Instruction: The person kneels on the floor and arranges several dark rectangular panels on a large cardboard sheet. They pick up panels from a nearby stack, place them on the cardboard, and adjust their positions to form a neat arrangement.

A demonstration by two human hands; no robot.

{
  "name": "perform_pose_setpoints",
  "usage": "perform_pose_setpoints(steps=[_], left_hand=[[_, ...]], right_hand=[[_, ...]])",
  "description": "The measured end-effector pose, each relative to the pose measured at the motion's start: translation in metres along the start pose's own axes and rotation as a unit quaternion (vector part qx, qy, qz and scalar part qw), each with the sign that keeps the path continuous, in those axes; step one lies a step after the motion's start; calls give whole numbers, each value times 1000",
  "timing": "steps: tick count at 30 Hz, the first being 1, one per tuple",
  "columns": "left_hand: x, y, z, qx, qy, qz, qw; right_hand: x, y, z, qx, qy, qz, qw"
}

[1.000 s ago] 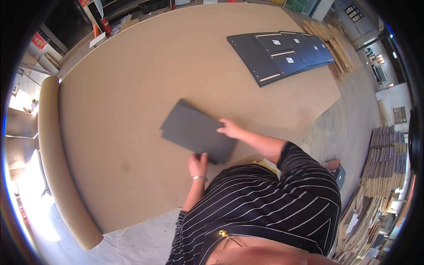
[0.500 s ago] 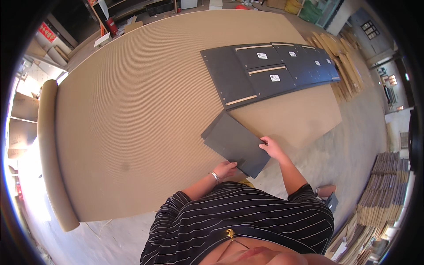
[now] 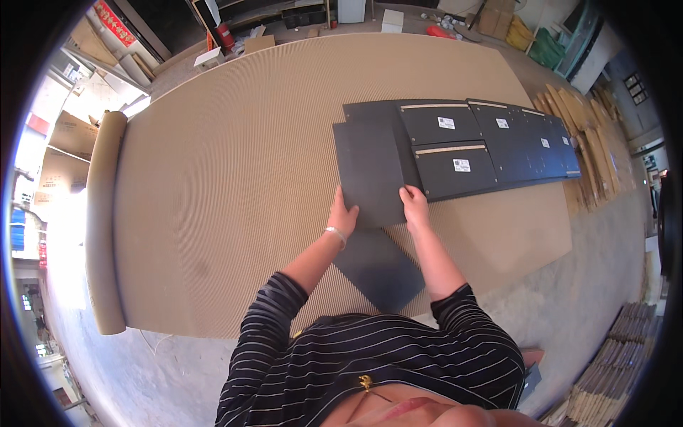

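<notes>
A flat dark grey panel (image 3: 370, 167) is held between my two hands, its far part over the left end of a group of laid-out dark panels (image 3: 526, 149). My left hand (image 3: 343, 217) grips its left edge near the close corner. On the opposite edge, my right hand (image 3: 415, 208) holds it with the thumb on top. Another dark panel (image 3: 384, 277) lies turned at an angle just in front of me, partly covered by the held one. The laid-out panels carry white labels (image 3: 462, 166) and pale strips (image 3: 450, 149).
Ribbed brown cardboard (image 3: 235, 156) spreads under everything, its left end wound into a roll (image 3: 103, 228). Long brown cardboard pieces (image 3: 587, 135) lie beyond the right end. Stacked flat boards (image 3: 619, 356) stand at lower right. A red fire extinguisher (image 3: 225, 35) is at the back.
One panel has been lifted off the other and carried forward, turning straighter, to the laid-out group. The lower panel stays near me. Both hands moved forward with the lifted panel; the view shifted.
</notes>
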State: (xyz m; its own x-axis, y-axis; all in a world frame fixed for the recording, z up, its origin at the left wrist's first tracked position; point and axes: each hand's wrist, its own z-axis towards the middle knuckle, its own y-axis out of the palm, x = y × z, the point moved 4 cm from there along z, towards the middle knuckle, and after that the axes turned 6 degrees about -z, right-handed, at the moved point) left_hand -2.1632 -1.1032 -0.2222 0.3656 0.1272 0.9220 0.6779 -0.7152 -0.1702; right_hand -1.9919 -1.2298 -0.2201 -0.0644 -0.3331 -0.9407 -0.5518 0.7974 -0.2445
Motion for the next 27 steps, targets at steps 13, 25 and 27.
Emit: perform_pose_setpoints(steps=[13,25,27], left_hand=[[8,62,62,103,86,230,964],[-33,-11,28,65,125,65,988],[-57,-62,-16,115,88,-17,989]], right_hand=[[-15,42,3,55,-305,-382,871],[-25,43,-54,26,-373,-313,873],[-23,53,-90,-48,-344,-268,898]])
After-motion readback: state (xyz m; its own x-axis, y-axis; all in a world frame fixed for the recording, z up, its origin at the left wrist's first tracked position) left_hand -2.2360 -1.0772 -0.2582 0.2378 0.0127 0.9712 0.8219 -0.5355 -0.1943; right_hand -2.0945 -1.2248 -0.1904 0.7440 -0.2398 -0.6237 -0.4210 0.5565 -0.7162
